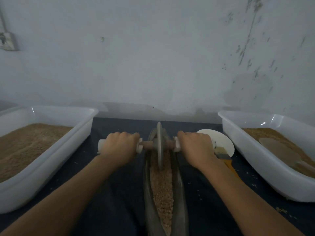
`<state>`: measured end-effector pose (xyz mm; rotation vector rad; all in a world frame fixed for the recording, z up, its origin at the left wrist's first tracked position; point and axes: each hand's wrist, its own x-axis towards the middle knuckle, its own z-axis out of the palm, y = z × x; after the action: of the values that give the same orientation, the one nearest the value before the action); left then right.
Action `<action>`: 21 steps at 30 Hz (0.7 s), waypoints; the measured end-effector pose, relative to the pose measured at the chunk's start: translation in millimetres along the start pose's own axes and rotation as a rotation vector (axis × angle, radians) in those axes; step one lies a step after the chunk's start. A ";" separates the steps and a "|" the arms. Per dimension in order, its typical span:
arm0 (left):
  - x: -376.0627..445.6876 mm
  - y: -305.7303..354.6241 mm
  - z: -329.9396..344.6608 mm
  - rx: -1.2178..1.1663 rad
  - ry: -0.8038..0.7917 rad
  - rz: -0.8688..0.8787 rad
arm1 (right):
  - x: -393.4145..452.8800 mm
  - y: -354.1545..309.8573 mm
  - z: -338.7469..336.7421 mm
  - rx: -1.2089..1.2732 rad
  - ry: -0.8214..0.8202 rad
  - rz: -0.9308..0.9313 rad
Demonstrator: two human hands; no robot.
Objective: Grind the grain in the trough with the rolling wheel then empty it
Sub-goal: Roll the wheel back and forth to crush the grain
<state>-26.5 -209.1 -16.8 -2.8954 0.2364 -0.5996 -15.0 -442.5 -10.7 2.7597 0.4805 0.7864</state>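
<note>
While the rolling wheel (159,145) stands on edge near the far end of the trough (179,183), grain (162,184) fills the channel nearer the person. Risk: an uneven push on one side could tilt the disc, ride it over the trough rim and scatter grain onto the tabletop (119,193). Left hand (119,147) wraps the axle handle left of the wheel; right hand (196,147) grips its mate on the right. Both arms extended forward, knuckles up.
</note>
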 end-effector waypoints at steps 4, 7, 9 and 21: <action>-9.1 5.6 -8.3 -0.012 -0.022 0.018 | -23.4 -0.8 -5.2 0.103 -0.056 0.017; -50.9 11.5 -25.3 -0.024 -0.058 0.060 | -67.2 -2.2 -25.9 0.167 -0.088 -0.019; -80.3 14.0 -38.4 -0.011 -0.029 0.104 | -95.3 -2.5 -43.3 0.232 -0.031 -0.079; -12.4 4.2 2.6 -0.036 -0.001 -0.045 | -4.7 1.3 -10.8 0.003 -0.063 -0.036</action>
<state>-37.2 -210.4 -24.7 -2.9425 0.1833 -0.6069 -24.3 -444.1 -3.6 2.7614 0.5176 0.6883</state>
